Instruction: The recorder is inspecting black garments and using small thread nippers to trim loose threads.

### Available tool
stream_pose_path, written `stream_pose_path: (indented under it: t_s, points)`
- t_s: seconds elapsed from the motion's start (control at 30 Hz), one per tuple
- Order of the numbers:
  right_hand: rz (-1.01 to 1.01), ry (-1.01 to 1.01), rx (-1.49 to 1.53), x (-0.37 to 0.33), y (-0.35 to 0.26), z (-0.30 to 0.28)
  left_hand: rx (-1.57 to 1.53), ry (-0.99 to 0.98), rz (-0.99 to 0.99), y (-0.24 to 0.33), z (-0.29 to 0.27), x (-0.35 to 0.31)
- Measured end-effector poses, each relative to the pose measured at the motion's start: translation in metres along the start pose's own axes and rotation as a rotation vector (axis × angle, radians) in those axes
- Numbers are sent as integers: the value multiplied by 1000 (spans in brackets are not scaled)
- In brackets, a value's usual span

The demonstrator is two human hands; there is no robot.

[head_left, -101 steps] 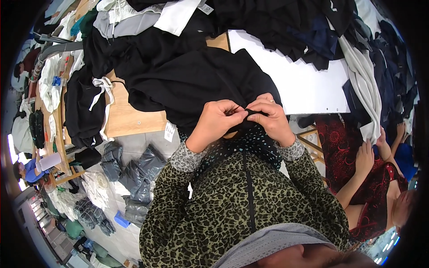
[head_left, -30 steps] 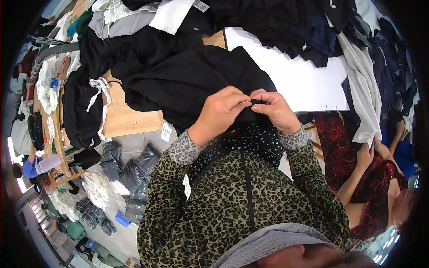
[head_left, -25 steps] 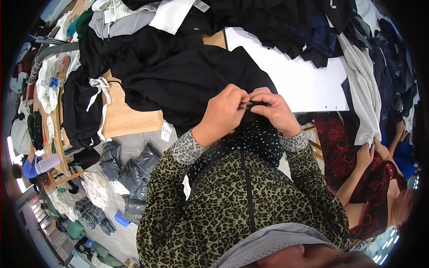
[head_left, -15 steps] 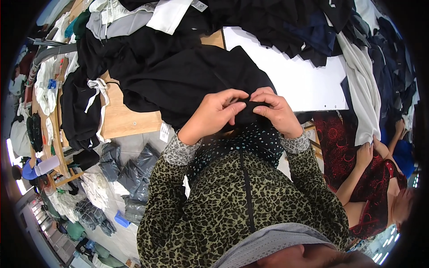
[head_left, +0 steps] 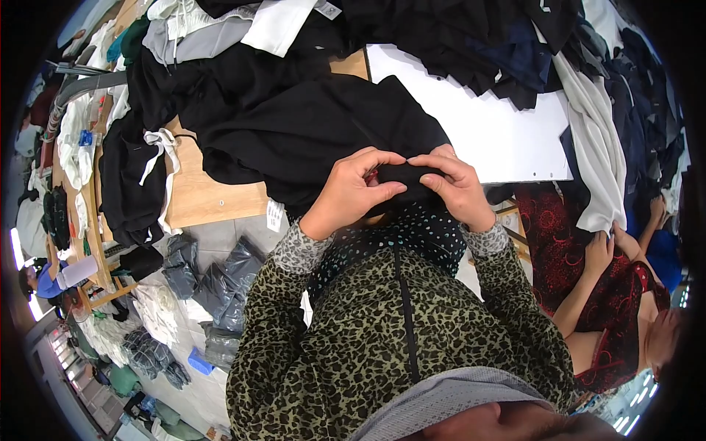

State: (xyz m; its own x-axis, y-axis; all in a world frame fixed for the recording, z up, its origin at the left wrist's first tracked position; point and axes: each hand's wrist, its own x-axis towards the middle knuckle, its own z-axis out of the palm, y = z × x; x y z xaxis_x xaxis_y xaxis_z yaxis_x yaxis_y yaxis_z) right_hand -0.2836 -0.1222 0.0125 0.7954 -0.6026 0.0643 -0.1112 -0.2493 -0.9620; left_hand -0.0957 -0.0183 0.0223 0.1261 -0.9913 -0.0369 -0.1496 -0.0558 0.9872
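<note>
Handling the near end of a black garment (head_left: 316, 136): two bare hands, itemised as follows.

Left hand (head_left: 353, 192): thumb and index spread apart, black cloth showing between their tips; a small red item (head_left: 372, 176) within the curl of the hand, mostly hidden.

Right hand (head_left: 462, 189): thumb and index spread likewise, tips at the cloth; index tip nearly meeting the left one. Black lies on black here, so whether the other fingers pinch cloth underneath, I cannot tell.

Garment: rumpled across the tabletop (head_left: 195, 187), near end over the edge and above the wearer's lap. White tag (head_left: 274, 214) at that edge, left of the hands.

Tabletop, right: white board (head_left: 485, 143), beside the garment; dark clothes (head_left: 448, 37) heaped over its far part.

Tabletop, left: black clothing (head_left: 129, 180) with a white cord (head_left: 163, 141) alongside.

Far right: a co-worker's hands (head_left: 600, 253) at the lower end of a pale cloth (head_left: 597, 162).

Floor (head_left: 224, 234), left: dark plastic bags (head_left: 219, 290); a blue item (head_left: 200, 361) near them.
</note>
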Motion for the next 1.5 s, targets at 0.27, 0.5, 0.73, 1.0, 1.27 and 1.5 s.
stream_pose_path:
  t_s: [0.27,0.5,0.73,1.0,1.27,1.5]
  points:
    - [-136,81,-185,1,-6,9,-41,35,16,-8,2,-6]
    - [-262,162,-330,-1,-2,15,-39,19,23,-10,1,-7]
    - [-265,309,-207,-1,1,30,-200,24,14,-17,2,-5]
    - [110,339,508,-2,15,52,-488,63,-310,-15,4,-1]
    - [300,206,1120,2,13,53,-409,205,-213,-25,20,-2]
    - [256,182,1019,5,12,52,-534,250,-284,-29,24,-6]
